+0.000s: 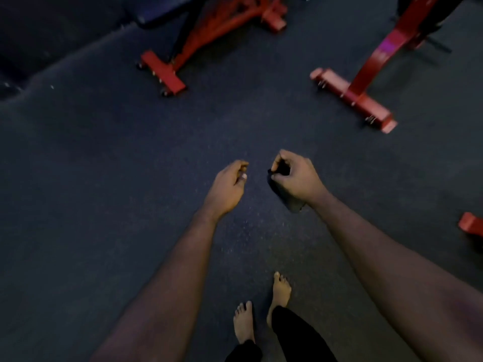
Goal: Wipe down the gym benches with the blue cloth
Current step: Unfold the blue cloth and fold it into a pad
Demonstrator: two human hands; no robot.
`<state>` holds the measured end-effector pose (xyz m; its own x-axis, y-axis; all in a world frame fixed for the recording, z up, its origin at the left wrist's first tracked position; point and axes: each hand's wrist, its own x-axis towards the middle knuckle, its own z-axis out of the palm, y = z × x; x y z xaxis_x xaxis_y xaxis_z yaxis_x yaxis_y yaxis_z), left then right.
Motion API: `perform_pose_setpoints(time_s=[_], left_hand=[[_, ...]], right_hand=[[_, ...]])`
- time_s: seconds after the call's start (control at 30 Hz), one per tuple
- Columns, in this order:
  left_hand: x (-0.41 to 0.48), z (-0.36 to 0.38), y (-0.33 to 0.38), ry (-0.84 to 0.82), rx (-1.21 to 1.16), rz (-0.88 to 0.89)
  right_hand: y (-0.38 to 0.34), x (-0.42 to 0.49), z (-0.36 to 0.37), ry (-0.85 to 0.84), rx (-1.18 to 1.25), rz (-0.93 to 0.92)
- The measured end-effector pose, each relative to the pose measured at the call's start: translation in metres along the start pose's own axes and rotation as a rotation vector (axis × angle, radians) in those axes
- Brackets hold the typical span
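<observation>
Right hand (295,176) pinching cloth (287,198), left hand (227,184) loosely curled

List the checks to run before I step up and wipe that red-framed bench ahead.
1. Cloth in hand: the right hand grips the cloth. Ok.
2. Cloth spread for wiping: it hangs from the fist, not spread. Not ok.
3. Other hand free: the left hand holds nothing. Ok.
4. Bench within reach: the red-framed bench stands ahead, apart from both hands. Not ok.
5. Pad condition: the bench pad is dark and blurred. Cannot tell.
</observation>
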<state>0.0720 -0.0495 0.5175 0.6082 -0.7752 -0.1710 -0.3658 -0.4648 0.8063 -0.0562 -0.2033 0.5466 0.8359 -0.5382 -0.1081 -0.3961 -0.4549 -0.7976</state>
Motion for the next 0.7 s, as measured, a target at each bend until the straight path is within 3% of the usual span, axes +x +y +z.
perform_pose_setpoints(time_s=[0.33,0.47,0.7], left_hand=[[-0.034,-0.116,0.213,0.040,0.010,0.384],[-0.054,-0.144,0.272,0.065,0.011,0.419],[-0.081,-0.174,0.340,0.124,0.233,0.442]], right_hand=[[-0.187,-0.038,-0.163,0.175,0.018,-0.314],[-0.238,-0.053,-0.209,0.257,0.028,-0.440],[-0.286,-0.081,-0.282,0.425,0.058,-0.590]])
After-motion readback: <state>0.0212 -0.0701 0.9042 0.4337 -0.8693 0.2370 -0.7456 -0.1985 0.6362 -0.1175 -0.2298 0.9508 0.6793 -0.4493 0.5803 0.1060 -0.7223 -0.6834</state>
